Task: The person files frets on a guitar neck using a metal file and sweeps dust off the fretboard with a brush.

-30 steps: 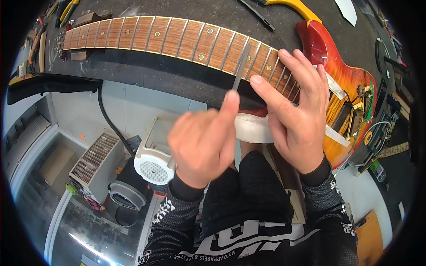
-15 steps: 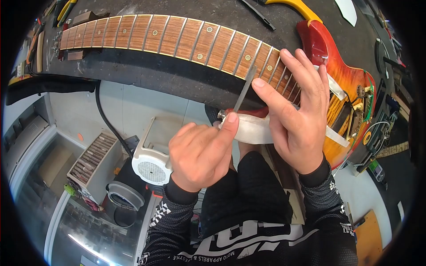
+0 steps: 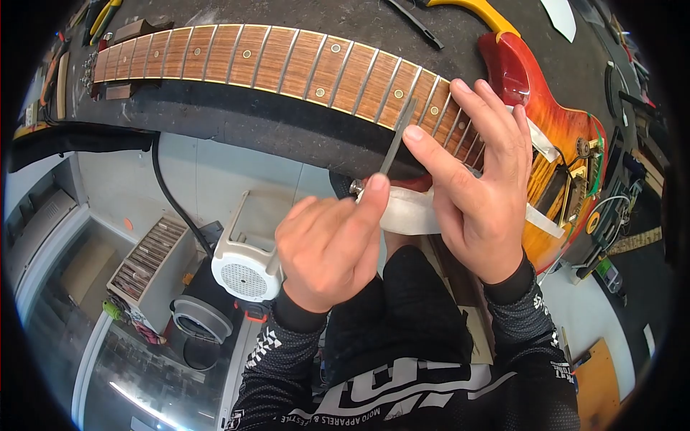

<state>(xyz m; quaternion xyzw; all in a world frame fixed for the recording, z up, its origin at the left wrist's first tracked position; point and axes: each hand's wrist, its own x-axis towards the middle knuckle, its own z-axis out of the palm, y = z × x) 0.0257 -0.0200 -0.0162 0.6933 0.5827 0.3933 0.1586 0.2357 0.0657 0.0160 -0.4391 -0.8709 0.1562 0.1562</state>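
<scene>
My left hand (image 3: 332,248) is closed around the lower end of a slim grey metal file (image 3: 397,144), thumb pressed along it. The file's tip lies over the edge of the guitar's wooden fretboard (image 3: 291,65), among the upper frets. Fingers spread, my right hand (image 3: 485,187) rests over the strings' end of the neck, near the body. Its thumb is beside the file, touching or very close. The guitar body (image 3: 553,126), red to orange sunburst, shows to the right with strips of white tape (image 3: 408,212) on it.
The guitar lies on a dark workbench (image 3: 237,118). A neck rest (image 3: 136,30) sits under the headstock end. Beyond the neck are a black tool (image 3: 417,25) and a yellow-handled tool (image 3: 478,11). Below the bench edge stand a white appliance (image 3: 248,269) and a box (image 3: 154,255).
My left hand and the file have shifted slightly up, toward the fretboard, so the tip reaches farther over it. My right hand stays nearly in place.
</scene>
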